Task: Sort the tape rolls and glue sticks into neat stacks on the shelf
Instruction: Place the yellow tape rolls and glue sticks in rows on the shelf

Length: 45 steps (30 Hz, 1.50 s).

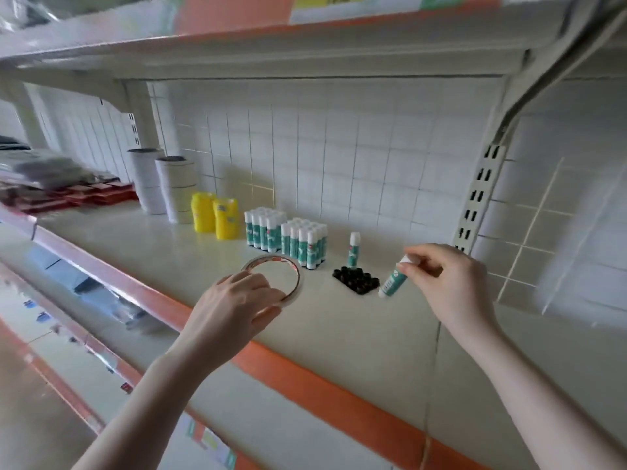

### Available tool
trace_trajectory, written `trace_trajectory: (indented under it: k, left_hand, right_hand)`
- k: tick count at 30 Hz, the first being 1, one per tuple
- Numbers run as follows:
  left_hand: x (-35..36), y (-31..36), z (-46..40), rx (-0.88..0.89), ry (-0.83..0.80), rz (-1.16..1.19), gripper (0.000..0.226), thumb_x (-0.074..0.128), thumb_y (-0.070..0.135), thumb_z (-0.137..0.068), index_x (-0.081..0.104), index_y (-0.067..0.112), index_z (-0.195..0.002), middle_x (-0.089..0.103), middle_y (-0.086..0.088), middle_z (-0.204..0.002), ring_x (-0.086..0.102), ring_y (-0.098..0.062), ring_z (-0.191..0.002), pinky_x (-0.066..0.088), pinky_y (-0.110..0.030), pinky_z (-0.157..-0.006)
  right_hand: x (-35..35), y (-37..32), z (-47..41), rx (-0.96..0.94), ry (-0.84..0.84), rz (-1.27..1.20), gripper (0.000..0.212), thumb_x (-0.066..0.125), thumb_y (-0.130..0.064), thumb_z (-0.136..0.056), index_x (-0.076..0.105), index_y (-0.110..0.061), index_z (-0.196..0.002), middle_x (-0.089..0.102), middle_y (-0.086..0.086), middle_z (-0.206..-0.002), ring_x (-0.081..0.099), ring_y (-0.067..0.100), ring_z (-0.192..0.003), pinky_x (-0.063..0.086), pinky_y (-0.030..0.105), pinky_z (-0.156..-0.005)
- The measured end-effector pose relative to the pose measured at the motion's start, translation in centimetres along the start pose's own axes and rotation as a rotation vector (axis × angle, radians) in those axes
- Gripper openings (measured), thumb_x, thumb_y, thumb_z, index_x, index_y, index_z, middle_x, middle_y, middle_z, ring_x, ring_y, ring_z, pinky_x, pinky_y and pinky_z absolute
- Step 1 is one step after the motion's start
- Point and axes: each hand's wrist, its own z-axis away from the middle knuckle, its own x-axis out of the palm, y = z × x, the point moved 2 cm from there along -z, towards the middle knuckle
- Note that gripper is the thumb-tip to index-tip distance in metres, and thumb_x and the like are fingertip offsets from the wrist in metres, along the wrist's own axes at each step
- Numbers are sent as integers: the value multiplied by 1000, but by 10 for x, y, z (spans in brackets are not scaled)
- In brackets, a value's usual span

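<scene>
My left hand (234, 307) grips a thin clear tape roll (294, 271) by its near rim, just above the cream shelf (339, 340). My right hand (451, 283) pinches the white cap of a teal glue stick (393, 281) that hangs tilted beside a black tray of holders (356, 281). One glue stick (353, 249) stands upright at the back of that tray. Two blocks of upright glue sticks (303, 244) stand behind the tape roll. Further left are two yellow roll packs (215, 217) and two tall stacks of white tape rolls (166, 184).
An orange strip (322, 395) runs along the shelf's front edge. Red flat packs and bagged goods (68, 191) fill the far left. An upper shelf (271, 59) overhangs close above. A slotted upright (475, 198) stands at the right, against the tiled back wall.
</scene>
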Motion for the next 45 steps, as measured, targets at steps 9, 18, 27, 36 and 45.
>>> trace_trajectory:
  k: [9,18,27,36,45]
  left_hand:
    - [47,-58,-28,-1,-30,34,13,65,27,-76,71,23,-87,59,9,-74,58,-16,-69,48,-26,-60]
    - [75,-79,-34,4,-34,100,26,46,37,-85,70,25,-86,57,10,-74,56,-15,-70,47,-26,-61]
    - [81,-85,-30,-9,-20,188,24,49,35,-86,70,24,-89,59,8,-78,56,-17,-70,47,-28,-62]
    - [80,-84,-30,0,-11,191,25,49,34,-85,71,24,-89,58,7,-77,55,-15,-69,46,-26,-62]
    - [81,-84,-30,2,-2,169,25,49,34,-86,71,24,-90,59,8,-77,54,-15,-70,47,-26,-62]
  right_hand:
    - [79,30,-56,90,-2,76,11,75,-14,-76,73,-10,-86,70,5,-81,62,22,-74,48,33,-71]
    - [115,50,-68,228,-104,173,10,71,-14,-79,71,-11,-89,69,2,-86,62,23,-82,42,29,-70]
    - [119,45,-63,294,-116,169,15,70,-9,-79,73,-8,-94,73,6,-91,66,25,-88,48,33,-80]
    - [129,47,-68,290,-163,161,22,68,-7,-81,73,-9,-102,73,9,-95,67,23,-90,47,28,-80]
    - [132,51,-57,134,-123,225,23,62,-5,-87,70,-9,-107,71,10,-90,62,28,-77,30,26,-60]
